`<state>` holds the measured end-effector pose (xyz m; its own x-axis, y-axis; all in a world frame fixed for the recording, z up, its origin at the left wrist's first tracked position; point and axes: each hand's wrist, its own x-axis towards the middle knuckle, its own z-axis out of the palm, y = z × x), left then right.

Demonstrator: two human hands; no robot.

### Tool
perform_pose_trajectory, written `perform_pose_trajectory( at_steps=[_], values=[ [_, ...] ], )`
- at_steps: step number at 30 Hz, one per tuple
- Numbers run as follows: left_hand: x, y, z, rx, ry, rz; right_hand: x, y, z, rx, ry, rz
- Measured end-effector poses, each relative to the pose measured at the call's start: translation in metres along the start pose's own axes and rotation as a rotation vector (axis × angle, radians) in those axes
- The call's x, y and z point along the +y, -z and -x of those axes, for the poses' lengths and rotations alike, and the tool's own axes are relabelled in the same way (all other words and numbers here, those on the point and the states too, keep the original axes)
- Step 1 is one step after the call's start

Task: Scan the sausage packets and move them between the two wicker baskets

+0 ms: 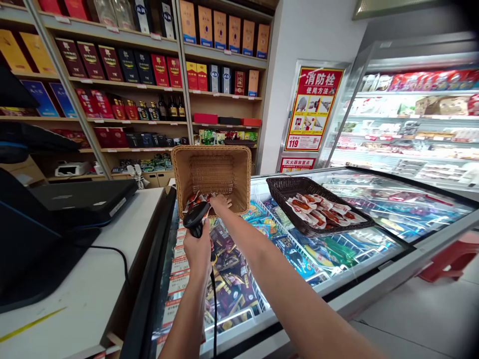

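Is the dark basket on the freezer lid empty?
No, the dark basket holds a pile of red-and-white snack packets.

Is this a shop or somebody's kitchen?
Most likely a small shop: shelves of boxed bottles, a glass-topped freezer full of packets, and the left hand holds a barcode scanner.

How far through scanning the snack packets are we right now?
Done: a pile of red-and-white snack packets lies in the dark woven tray on the glass-topped freezer. In hand: the left hand grips the black barcode scanner; the right hand reaches into the tan wicker basket, touching packets there. Left: those basket packets; how many cannot be told.
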<state>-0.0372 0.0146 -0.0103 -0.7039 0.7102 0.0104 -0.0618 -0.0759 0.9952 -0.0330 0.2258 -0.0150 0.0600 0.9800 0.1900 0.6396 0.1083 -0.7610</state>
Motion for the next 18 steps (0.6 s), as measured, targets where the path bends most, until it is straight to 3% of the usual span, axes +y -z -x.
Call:
perform_pose_trajectory(
  at_steps=[4,7,13,18],
  values=[
    [-0.001,-0.002,0.001,-0.030,0.003,-0.012,0.022,0.031,0.009,0.044,-0.089,0.002],
    [-0.003,-0.008,0.006,-0.112,-0.011,-0.043,0.058,0.073,0.024,0.061,-0.025,-0.026],
    [-0.004,-0.022,0.026,-0.394,0.028,-0.114,0.130,0.162,0.070,0.200,0.107,-0.136],
    [-0.008,-0.027,0.037,-0.568,-0.047,-0.219,0.157,0.187,0.097,0.412,0.070,-0.217]
  ],
)
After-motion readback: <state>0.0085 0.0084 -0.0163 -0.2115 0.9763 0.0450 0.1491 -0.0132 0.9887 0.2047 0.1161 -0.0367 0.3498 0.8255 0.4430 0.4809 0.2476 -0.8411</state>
